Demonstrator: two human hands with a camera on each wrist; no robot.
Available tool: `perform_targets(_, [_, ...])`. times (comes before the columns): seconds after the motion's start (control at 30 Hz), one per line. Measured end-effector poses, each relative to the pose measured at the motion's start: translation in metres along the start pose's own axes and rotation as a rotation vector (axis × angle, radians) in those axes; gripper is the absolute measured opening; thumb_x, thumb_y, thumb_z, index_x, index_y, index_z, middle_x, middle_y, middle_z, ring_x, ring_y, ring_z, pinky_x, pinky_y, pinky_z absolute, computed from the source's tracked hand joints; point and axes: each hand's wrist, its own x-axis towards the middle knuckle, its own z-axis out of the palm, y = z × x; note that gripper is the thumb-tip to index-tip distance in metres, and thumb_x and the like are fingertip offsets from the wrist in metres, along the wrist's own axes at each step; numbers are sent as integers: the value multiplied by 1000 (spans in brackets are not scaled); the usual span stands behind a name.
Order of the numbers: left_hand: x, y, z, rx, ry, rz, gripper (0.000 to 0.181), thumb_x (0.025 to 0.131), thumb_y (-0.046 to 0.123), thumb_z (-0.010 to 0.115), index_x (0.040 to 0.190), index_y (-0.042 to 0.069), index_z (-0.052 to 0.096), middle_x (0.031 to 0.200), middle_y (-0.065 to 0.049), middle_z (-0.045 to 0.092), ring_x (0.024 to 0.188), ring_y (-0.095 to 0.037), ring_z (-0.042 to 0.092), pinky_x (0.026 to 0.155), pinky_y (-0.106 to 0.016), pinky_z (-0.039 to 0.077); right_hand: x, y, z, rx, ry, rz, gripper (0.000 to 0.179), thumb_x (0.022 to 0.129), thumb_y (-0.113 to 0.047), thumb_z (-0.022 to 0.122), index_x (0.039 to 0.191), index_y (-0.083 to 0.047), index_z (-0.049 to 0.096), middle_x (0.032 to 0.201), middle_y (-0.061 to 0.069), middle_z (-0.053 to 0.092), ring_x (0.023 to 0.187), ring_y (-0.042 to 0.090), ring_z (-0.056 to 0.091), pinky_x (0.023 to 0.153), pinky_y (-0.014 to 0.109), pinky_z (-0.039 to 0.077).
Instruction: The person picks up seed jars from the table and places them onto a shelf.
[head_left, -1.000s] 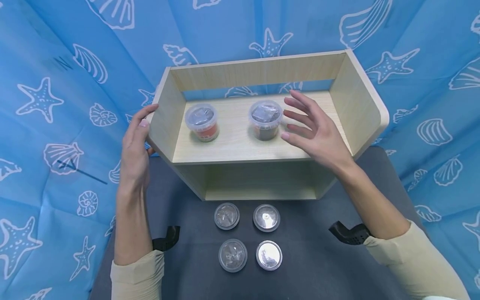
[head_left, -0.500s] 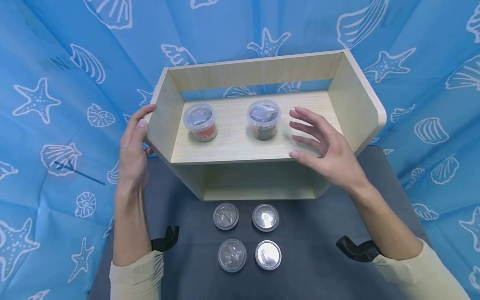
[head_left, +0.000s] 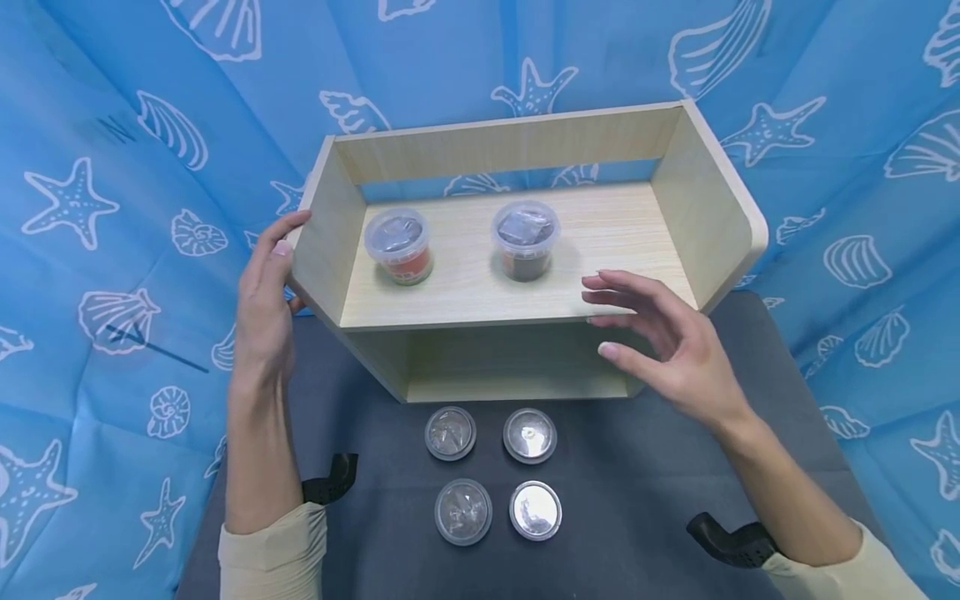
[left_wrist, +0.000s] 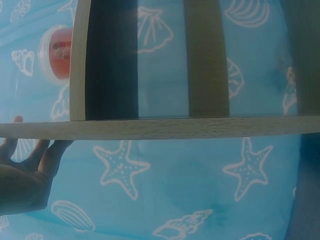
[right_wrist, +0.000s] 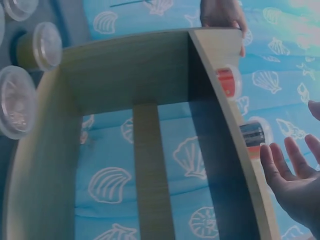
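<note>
A light wooden shelf [head_left: 472, 321] with two levels stands at the back of the table. My left hand [head_left: 266, 312] grips the outer edge of its left side panel; in the left wrist view the fingers [left_wrist: 55, 152] reach the panel's edge from both sides. On the upper level sit two lidded clear tubs, one with red contents [head_left: 410, 265] at left and one with dark grey contents [head_left: 525, 265] near the middle. My right hand [head_left: 667, 342] is held in front of the shelf's right part, fingers apart and loosely bent, holding nothing.
Several more lidded tubs stand on the dark grey table [head_left: 622, 517] before the shelf, in two rows, among them a front-left tub [head_left: 463, 512] and a back-right tub [head_left: 530, 436]. A blue curtain [head_left: 435, 67] with white sea shapes hangs behind.
My right hand has moved away from the dark grey tub, right and toward the front, leaving it on the upper level. The left hand keeps its hold on the shelf.
</note>
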Motion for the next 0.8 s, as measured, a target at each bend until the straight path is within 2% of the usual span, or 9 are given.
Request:
perform_targets(0.23, [0,-1,-1,-3,-4,3,40,106,31,38,141,21,55,144,-5,42,122,-27,42,93,-59,29,-16,7,1,-22,-34,14,69,74,31,61,139,14,45,134,30,52,123,34,54,94,36,51])
perform_targets(0.57, [-1,0,-5,-29,-10,2,39,106,32,40,141,21,54,144,-6,41,119,-27,43,91,-52,30,-39,25,6,17,-45,27,67,75,32,60,138,16,43,134,30,52,124,32,55,94,36,51])
perform_targets(0.8, [0,0,-4,-17,-16,-4,39,106,33,40,141,22,55,144,-5,42,122,-27,41,93,-58,30,-62,40,15,17,-63,52,67,75,30,63,137,15,44,134,28,53,125,29,54,94,34,51])
